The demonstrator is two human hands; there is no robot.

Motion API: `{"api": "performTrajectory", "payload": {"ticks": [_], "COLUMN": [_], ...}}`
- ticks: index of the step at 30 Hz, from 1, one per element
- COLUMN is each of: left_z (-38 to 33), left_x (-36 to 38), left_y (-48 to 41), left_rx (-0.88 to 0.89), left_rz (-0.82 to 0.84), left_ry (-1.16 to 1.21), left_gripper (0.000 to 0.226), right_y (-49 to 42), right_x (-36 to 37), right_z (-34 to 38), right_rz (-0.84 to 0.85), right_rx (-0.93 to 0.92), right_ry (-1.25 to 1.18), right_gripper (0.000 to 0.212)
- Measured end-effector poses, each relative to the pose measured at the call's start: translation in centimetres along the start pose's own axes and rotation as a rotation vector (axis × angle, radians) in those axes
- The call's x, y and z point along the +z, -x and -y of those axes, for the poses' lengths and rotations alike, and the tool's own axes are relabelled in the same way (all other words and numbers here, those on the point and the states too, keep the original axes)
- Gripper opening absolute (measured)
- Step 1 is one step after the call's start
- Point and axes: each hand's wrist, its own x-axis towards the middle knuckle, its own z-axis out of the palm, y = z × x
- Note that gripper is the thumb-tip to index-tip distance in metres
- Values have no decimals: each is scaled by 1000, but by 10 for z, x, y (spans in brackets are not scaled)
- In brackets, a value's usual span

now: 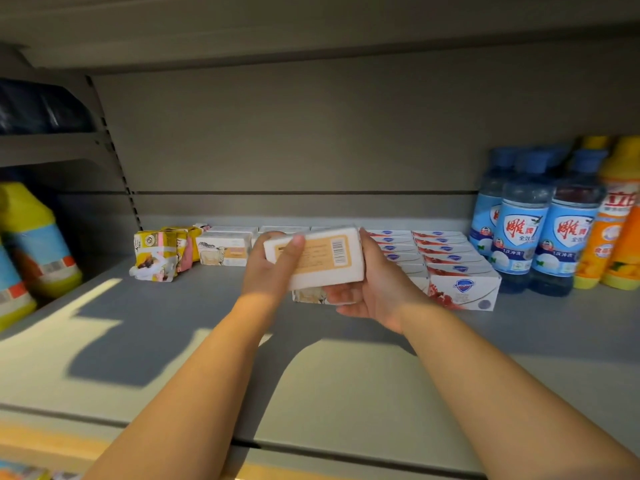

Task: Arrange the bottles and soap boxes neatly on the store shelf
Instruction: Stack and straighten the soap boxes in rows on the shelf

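Left hand (pixel 271 269), right hand (pixel 378 289); fingers of both curled round white soap box (pixel 322 263)

Left hand (pixel 268 268) and right hand (pixel 375 289) grip a white soap box (pixel 313 259) above the shelf (pixel 207 327). Boxed soaps (pixel 446 258) line its back edge, with blue bottles (pixel 540 237) at the right end.

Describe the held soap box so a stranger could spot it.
On the grey shelf, between the yellow packs and the blue bottles, the left hand and right hand hold one soap box. Only it shows an orange panel with a barcode.
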Motion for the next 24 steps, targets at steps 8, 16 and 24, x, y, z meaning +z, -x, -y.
{"api": "performTrajectory", "payload": {"ticks": [8,16,24], "left_z": [5,4,-11], "left_x": [-5,-8,-7], "left_y": [-1,8,2], "left_rx": [-871,-841,-265], "left_rz": [635,896,455], "left_ry": [527,598,609], "left_gripper": [51,31,58], "right_y": [13,19,-5], "right_x": [15,26,-6], "right_z": [-12,-13,-6], "right_rz": [-72,-262,-68], "right_rx": [-610,-810,-642], "right_ry": [453,713,91], "right_gripper": [69,83,70]}}
